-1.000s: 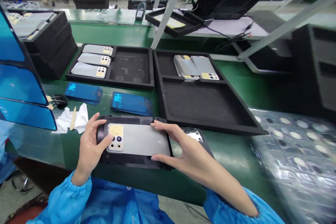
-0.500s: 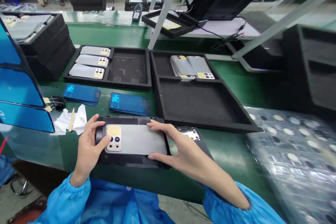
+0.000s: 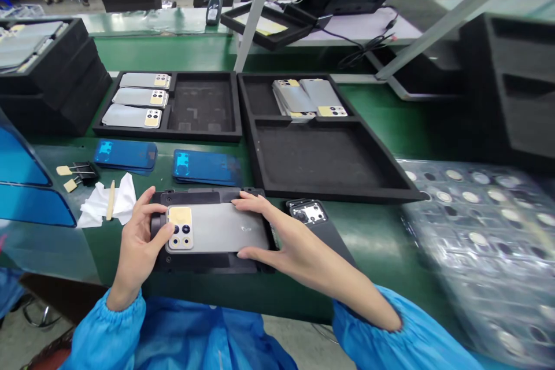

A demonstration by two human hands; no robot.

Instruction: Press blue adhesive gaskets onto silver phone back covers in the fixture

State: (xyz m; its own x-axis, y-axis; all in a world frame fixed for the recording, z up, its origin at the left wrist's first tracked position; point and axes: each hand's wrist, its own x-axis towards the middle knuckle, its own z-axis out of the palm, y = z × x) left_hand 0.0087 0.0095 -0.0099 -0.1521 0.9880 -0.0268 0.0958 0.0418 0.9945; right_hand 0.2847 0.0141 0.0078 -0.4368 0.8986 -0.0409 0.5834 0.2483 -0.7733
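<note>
A silver phone back cover [image 3: 221, 228] with a gold camera block lies on a black jig [image 3: 203, 260] at the table's near edge. My left hand [image 3: 136, 245] grips the cover's left end, thumb beside the camera block. My right hand [image 3: 286, 240] clasps its right end between forefinger and thumb. Both hands are closed on the cover.
Two blue film sheets [image 3: 125, 154] [image 3: 207, 166] lie behind the jig. A black tray [image 3: 203, 107] holds three silver covers; a bigger tray [image 3: 325, 156] holds a stack. A white wipe with a stick [image 3: 108, 202] lies left, another black phone part [image 3: 310, 214] right, bagged lens trays [image 3: 477, 225] far right.
Only the view has drifted: everything sits a little lower-left in the earlier frames' terms. Both hands keep the same hold on the cover on the jig.
</note>
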